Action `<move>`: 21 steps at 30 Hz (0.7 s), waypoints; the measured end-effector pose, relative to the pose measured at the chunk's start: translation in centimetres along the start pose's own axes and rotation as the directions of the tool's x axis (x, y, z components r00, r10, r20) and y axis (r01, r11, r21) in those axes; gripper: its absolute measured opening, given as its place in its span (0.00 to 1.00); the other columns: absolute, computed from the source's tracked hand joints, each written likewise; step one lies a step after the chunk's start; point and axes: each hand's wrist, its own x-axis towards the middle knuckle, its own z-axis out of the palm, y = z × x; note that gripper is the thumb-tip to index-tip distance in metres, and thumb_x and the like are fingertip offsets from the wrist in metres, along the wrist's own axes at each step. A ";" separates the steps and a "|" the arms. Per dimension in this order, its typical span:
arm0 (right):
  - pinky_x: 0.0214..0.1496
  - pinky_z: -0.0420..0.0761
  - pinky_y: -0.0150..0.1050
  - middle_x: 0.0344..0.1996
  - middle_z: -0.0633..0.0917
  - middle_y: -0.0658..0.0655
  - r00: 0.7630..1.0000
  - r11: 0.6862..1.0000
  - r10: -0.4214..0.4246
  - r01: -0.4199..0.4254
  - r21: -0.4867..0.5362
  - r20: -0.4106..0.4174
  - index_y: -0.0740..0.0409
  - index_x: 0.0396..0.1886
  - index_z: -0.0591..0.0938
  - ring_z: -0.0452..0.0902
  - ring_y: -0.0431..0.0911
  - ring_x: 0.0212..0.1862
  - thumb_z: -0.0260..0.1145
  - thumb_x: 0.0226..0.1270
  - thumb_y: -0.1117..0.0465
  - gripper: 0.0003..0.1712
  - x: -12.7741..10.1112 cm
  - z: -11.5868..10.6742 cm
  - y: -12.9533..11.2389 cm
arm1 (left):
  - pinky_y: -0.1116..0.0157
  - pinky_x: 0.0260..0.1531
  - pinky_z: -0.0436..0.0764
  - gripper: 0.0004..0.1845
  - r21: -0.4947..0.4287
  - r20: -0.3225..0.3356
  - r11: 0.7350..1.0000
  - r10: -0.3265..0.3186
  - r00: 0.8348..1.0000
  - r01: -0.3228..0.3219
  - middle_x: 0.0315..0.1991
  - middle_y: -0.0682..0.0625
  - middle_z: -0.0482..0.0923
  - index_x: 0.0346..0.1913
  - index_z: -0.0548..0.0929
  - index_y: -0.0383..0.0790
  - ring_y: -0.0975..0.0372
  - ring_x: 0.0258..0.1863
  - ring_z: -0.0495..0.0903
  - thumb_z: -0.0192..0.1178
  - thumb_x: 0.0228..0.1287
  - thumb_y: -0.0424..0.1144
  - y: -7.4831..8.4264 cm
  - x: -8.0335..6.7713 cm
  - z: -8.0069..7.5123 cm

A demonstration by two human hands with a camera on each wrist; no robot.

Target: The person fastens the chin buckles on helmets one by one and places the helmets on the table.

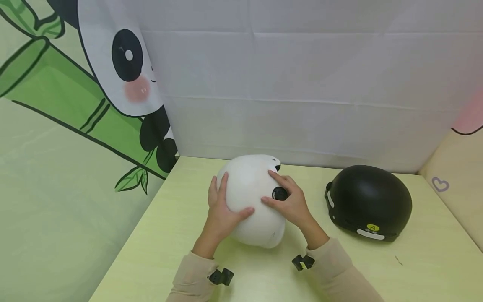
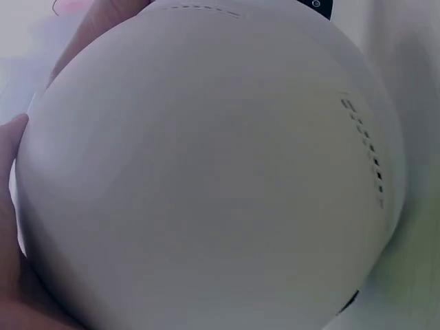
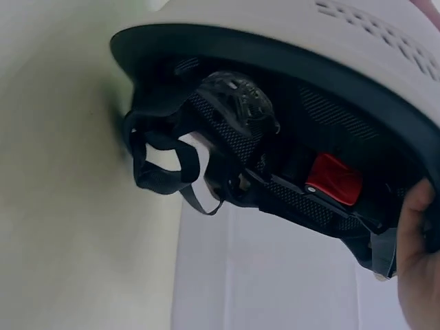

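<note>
A white helmet [image 1: 249,201] sits in the middle of the pale green table [image 1: 422,268]. My left hand [image 1: 222,209] lies flat against its left side, fingers straight and thumb spread over the shell. My right hand [image 1: 290,203] rests on its right side, forefinger and thumb either side of a round black knob [image 1: 280,193]. The left wrist view is filled by the white helmet shell [image 2: 206,179], with part of my hand [image 2: 10,206] at the edge. The right wrist view looks under the helmet rim [image 3: 275,55] at black straps [image 3: 165,161], a red buckle [image 3: 335,180] and a fingertip [image 3: 419,261].
A black helmet [image 1: 367,201] with a yellow sticker stands on the table to the right of the white one, about a hand's width away. A white cloth wall [image 1: 302,84] stands behind, and a panda-and-bamboo curtain [image 1: 75,105] closes the left side.
</note>
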 end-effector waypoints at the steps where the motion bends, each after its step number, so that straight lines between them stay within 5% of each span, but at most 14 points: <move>1: 0.40 0.77 0.46 0.47 0.73 0.53 1.000 1.000 0.007 -0.007 0.007 -0.001 0.44 0.61 0.72 0.71 0.49 0.47 0.75 0.45 0.55 0.39 -0.1 0.0 0.1 | 0.37 0.44 0.63 0.58 0.019 0.002 1.000 -0.004 1.000 0.004 0.69 0.47 0.33 0.70 0.44 0.64 0.43 0.62 0.47 0.67 0.35 0.66 0.2 0.0 0.0; 11: 0.40 0.76 0.49 0.51 0.73 0.54 0.999 0.999 0.042 -0.042 0.027 -0.026 0.39 0.62 0.70 0.70 0.52 0.50 0.73 0.48 0.54 0.38 -0.6 -0.5 1.4 | 0.34 0.41 0.62 0.58 0.102 0.059 0.994 -0.038 0.998 0.032 0.70 0.49 0.31 0.68 0.41 0.71 0.43 0.63 0.43 0.59 0.31 0.75 1.4 0.5 0.2; 18: 0.42 0.75 0.52 0.52 0.72 0.62 0.997 0.996 0.071 -0.069 0.060 -0.031 0.55 0.63 0.69 0.68 0.56 0.51 0.69 0.51 0.65 0.36 -1.2 -1.3 -1.6 | 0.35 0.44 0.60 0.59 0.132 0.074 0.991 -0.024 0.997 0.014 0.70 0.49 0.31 0.69 0.42 0.69 0.47 0.65 0.39 0.57 0.29 0.78 1.8 0.8 0.5; 21: 0.43 0.74 0.53 0.53 0.71 0.62 0.996 0.992 0.082 -0.078 0.099 -0.032 0.55 0.63 0.69 0.67 0.56 0.53 0.69 0.52 0.65 0.36 -1.3 -1.5 -0.8 | 0.35 0.46 0.57 0.59 0.147 0.081 0.989 -0.017 0.997 0.005 0.70 0.50 0.31 0.69 0.41 0.69 0.49 0.66 0.34 0.56 0.29 0.79 1.8 0.9 0.8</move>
